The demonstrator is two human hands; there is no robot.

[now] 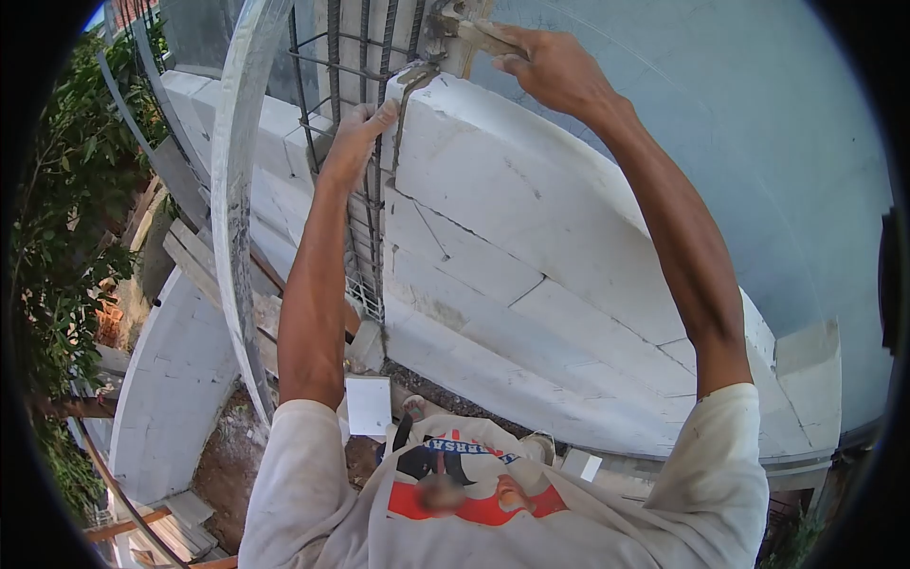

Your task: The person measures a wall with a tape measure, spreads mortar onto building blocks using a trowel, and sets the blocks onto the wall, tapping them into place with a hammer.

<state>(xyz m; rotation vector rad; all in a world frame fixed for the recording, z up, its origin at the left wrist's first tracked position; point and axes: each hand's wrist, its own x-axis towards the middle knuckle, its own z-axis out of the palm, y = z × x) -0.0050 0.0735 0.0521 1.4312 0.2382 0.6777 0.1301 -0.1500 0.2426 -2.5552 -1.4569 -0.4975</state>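
At the end of a white block wall (502, 228), my left hand (353, 142) is closed around an upright steel reinforcing bar (388, 57); its thumb points toward the edge of the top block (474, 142). Most of its fingers are hidden behind. My right hand (559, 74) grips the wooden handle of a trowel (488, 38) above the far end of that block. The tool's head is smeared with grey mortar and its shape is hard to make out. Wet mortar (414, 78) lies along the block's top corner and runs down its end face.
A smooth grey wall (739, 142) rises behind the blocks on the right. A pale curved-looking post (237, 180) stands left of my left arm. More blockwork (180, 379) is at lower left, with foliage (66, 209) beyond. Loose white blocks (368, 405) lie near my feet.
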